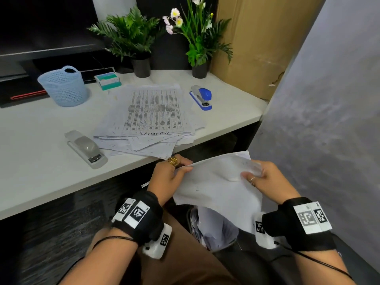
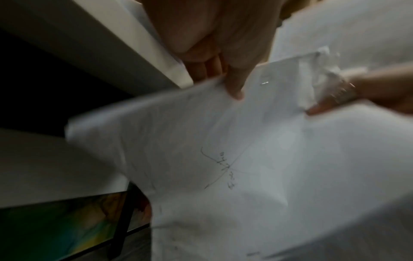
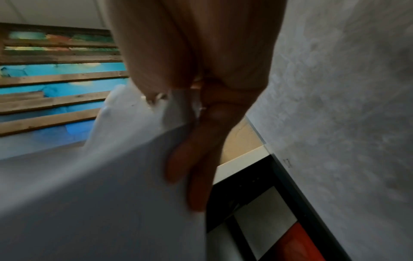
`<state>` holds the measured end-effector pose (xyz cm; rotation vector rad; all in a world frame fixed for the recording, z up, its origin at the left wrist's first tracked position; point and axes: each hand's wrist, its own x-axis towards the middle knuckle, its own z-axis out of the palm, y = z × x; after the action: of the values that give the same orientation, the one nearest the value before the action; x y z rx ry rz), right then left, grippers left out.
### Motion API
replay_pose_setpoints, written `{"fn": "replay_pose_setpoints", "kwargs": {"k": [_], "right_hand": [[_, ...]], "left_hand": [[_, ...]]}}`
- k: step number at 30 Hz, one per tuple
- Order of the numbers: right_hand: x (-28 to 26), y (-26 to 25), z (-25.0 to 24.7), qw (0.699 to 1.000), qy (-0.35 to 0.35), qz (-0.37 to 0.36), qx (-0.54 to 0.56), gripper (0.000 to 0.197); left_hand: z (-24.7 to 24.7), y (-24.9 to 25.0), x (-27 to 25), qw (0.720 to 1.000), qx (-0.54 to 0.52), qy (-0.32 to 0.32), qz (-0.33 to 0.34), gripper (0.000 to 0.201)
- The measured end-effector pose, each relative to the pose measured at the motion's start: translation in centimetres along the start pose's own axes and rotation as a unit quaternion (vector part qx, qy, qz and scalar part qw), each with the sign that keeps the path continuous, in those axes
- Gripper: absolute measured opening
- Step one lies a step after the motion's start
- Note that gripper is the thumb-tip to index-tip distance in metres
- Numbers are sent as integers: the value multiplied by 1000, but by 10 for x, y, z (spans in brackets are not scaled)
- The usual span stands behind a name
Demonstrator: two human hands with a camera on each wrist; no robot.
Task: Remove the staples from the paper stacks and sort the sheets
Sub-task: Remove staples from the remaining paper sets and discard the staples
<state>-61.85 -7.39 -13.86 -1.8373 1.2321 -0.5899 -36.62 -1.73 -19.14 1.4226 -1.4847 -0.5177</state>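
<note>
While both hands hold the stapled sheets (image 1: 218, 186) over the lap, below the counter (image 1: 41, 161) edge, left hand (image 1: 170, 173) pinches the top edge and right hand (image 1: 265, 177) grips the crumpled corner. Staple (image 2: 264, 83) sits between them: keep that corner taut, peel slowly so the paper doesn't tear.

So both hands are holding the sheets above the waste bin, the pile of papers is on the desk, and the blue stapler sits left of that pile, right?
Not quite. In the head view the blue stapler sits right of the pile of papers; the stapler to its left is the grey one. The rest holds: the left hand and right hand grip the sheets above the waste bin.
</note>
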Motion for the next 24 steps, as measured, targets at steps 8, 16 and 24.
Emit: {"fn": "replay_pose_setpoints", "kwargs": {"k": [8, 16, 24], "right_hand": [[7, -1, 25, 962, 135, 106, 214, 45], [5, -4, 31, 900, 72, 205, 378, 61], [7, 23, 28, 979, 141, 122, -86, 28]], "left_hand": [[37, 17, -5, 928, 128, -351, 2, 75], [57, -8, -15, 881, 247, -397, 71, 119], [34, 17, 7, 857, 353, -359, 115, 61]]}}
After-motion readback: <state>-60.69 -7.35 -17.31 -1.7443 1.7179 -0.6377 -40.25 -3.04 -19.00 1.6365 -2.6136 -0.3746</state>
